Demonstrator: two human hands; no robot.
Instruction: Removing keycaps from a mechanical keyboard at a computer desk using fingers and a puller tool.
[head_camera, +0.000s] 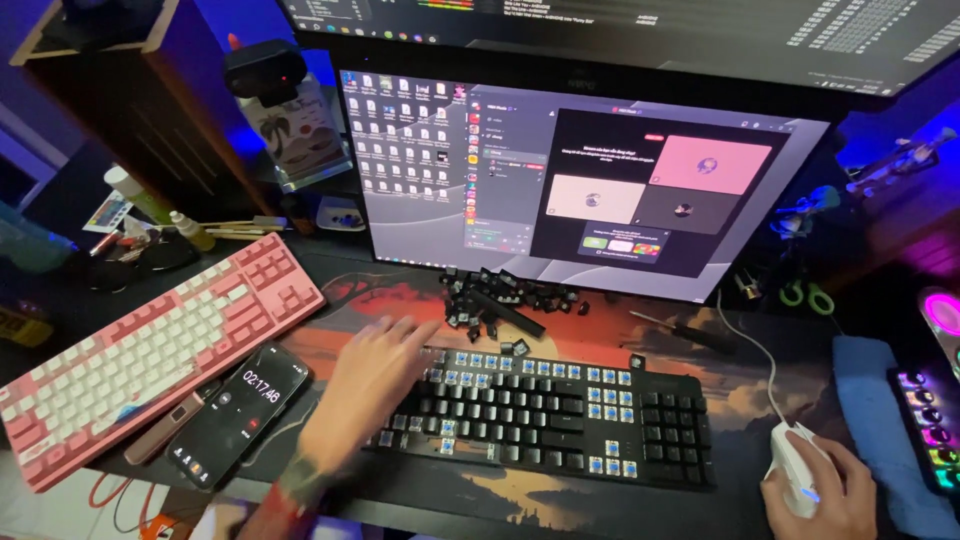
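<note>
Head view: my left hand (365, 385) lies spread flat on the black keyboard (560, 415); my right hand (825, 490) grips the white mouse (795, 462) at lower right.

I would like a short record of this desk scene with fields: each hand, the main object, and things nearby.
left hand: left hand rests on the left end of the black mechanical keyboard
right hand: right hand holds the white computer mouse
keyboard state: many keycaps off, blue switches bare
behind keyboard: pile of loose black keycaps; black screwdriver
left side: pink and white keyboard; black smartphone with lit screen
back: large monitor, switched on
</note>
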